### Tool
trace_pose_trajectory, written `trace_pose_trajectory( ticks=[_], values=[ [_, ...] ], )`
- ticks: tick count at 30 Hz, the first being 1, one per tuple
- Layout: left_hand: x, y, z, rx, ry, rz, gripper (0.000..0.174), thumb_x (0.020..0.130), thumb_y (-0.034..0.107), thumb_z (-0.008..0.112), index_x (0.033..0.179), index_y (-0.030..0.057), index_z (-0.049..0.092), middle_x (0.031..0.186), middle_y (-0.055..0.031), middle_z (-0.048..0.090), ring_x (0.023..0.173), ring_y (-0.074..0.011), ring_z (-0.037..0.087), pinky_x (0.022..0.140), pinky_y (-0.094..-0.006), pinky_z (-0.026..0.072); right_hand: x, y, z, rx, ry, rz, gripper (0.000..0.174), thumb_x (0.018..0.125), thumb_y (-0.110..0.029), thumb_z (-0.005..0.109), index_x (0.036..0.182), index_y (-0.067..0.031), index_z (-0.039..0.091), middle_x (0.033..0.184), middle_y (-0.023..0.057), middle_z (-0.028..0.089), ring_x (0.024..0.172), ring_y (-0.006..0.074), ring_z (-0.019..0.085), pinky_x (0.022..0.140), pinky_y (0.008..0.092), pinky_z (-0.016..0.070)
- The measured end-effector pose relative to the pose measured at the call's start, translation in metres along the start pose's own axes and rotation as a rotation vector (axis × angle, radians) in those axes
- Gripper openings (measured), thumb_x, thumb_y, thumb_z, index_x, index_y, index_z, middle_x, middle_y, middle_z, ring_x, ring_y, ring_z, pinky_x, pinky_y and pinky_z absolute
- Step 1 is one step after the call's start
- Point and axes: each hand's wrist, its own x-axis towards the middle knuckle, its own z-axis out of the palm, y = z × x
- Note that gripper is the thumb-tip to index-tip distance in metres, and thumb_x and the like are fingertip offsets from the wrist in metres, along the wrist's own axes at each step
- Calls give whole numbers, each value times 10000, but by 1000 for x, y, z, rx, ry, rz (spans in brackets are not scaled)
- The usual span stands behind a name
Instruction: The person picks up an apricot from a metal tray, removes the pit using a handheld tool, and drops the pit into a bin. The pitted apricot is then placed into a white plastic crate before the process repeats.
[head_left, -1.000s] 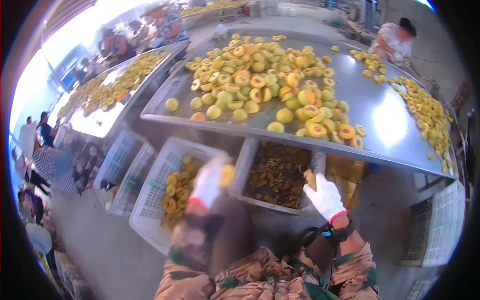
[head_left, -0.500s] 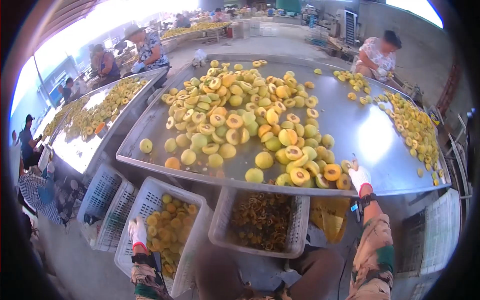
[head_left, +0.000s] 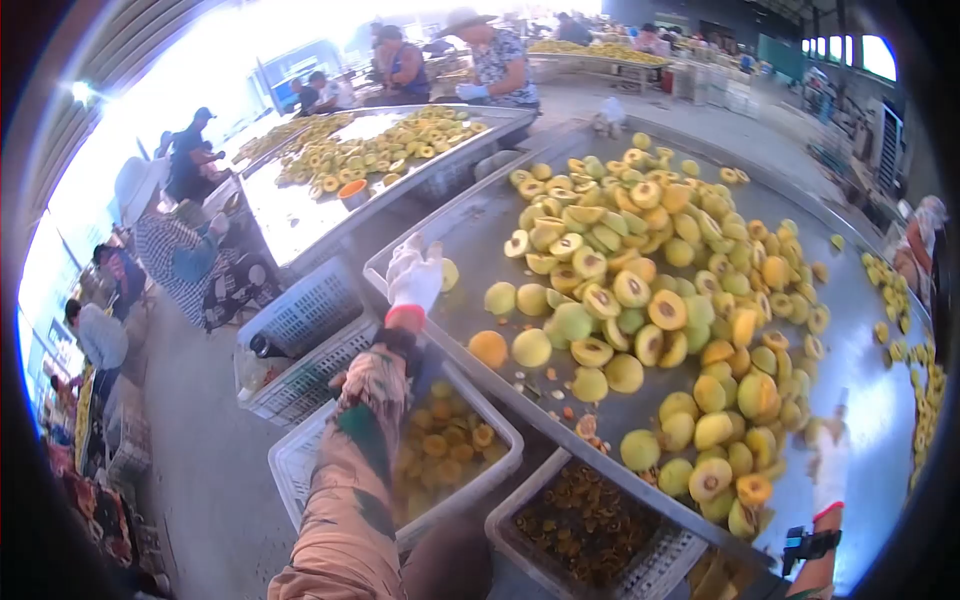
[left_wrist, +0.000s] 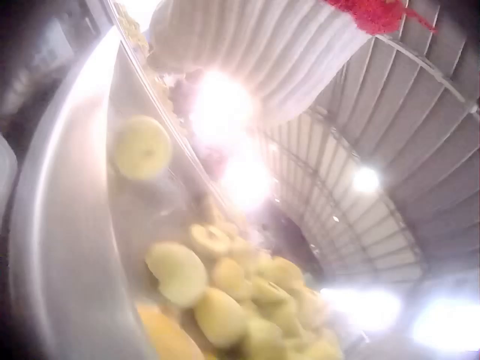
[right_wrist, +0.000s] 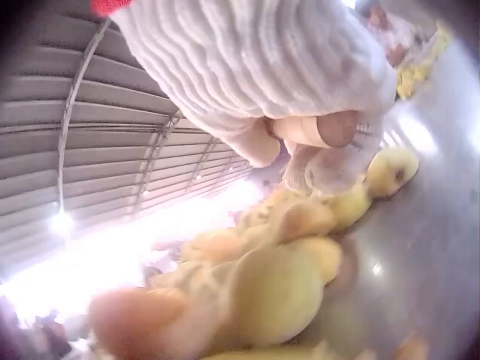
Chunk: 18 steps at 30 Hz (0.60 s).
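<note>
We logged the left hand, white knit glove, fingers straight, holding nothing; a round yellow fruit lay just right of them on the steel counter. Right hand fingers touched piled yellow fruit halves; grip indeterminate.

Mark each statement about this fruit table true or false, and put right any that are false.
1. The left hand and the right hand wear white gloves. True.
2. A fruit crate with yellow halves stands below the table. True.
3. The left hand is down in the fruit crate. False: it is up at the table edge, beside a single fruit.
4. The table is bare. False: a pile of whole and halved fruit covers much of it.
5. A pit crate holding dark pits sits under the near edge. True.
</note>
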Motion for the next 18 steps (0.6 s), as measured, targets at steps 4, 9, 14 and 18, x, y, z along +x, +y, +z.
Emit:
trace_pose_trajectory(
  ticks=[4, 9, 14, 18],
  values=[
    [29, -15, -6, 94, -19, -128, 423, 933, 397, 503, 1234, 115, 600, 1250, -179, 598, 1167, -335, 564, 1015, -412, 401, 116, 83, -60, 69, 290, 89, 266, 938, -361, 551, 1112, -171, 484, 726, -28, 438, 445, 72, 378, 328, 234, 287],
    [26, 54, 35, -206, -276, 187, 426, 928, 407, 485, 1233, 135, 605, 1281, -186, 581, 1191, -359, 541, 1030, -398, 399, 177, 134, -82, 70, 272, 77, 304, 931, -308, 562, 1156, -105, 532, 820, -11, 507, 596, 94, 474, 483, 261, 386],
    [41, 100, 110, -166, -441, 213, 628, 899, 517, 503, 1364, 94, 501, 1364, -200, 523, 1282, -358, 475, 1078, -397, 360, 92, -21, 29, -145, -153, -35, 356, 891, -279, 619, 1150, -36, 601, 870, 24, 633, 692, 127, 582, 601, 275, 476],
    [53, 109, 122, -203, -516, 129, 738, 898, 598, 465, 1461, 128, 385, 1411, -221, 476, 1338, -332, 431, 1099, -382, 333, 176, 0, -2, 173, 177, 66, 251, 866, -354, 644, 915, -122, 562, 616, -28, 458, 502, 95, 449, 442, 274, 374]
  ],
)
